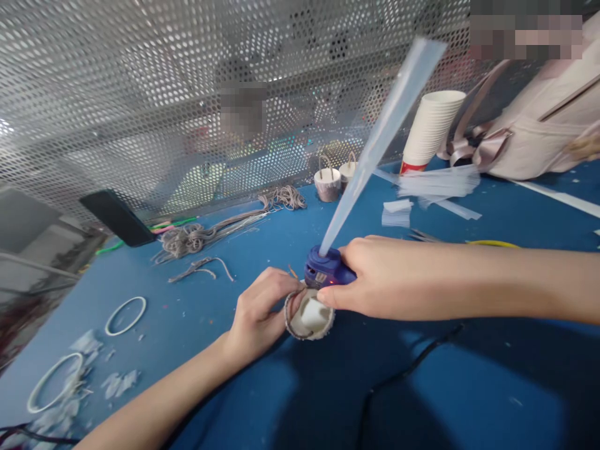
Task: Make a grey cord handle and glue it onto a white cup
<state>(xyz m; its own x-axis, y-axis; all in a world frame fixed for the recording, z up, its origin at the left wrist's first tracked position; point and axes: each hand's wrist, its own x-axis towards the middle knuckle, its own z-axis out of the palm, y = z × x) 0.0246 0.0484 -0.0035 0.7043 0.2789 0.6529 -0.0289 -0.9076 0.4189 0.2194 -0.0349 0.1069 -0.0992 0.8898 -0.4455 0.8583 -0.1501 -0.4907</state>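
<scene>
Near the middle of the blue table, my left hand (265, 306) grips the rim of a small round cup (312, 319), its fingers partly inside. The cup is white within and has a rough grey cord-like edge. My right hand (359, 275) is closed round a blue glue gun (323, 269), held right above the cup's far rim. A long translucent stick (384, 137) rises from the top of the gun, tilted to the right, and a small red light shows on the gun's side. The gun's nozzle is hidden.
Two small handled baskets (327, 184), stacked paper cups (434, 128), translucent sticks (438, 184) and a pale bag (529, 137) stand or lie behind. Grey cord bundles (187, 240), a phone (117, 217) and white rings (125, 316) are leftward. A black cable (412, 369) crosses the front.
</scene>
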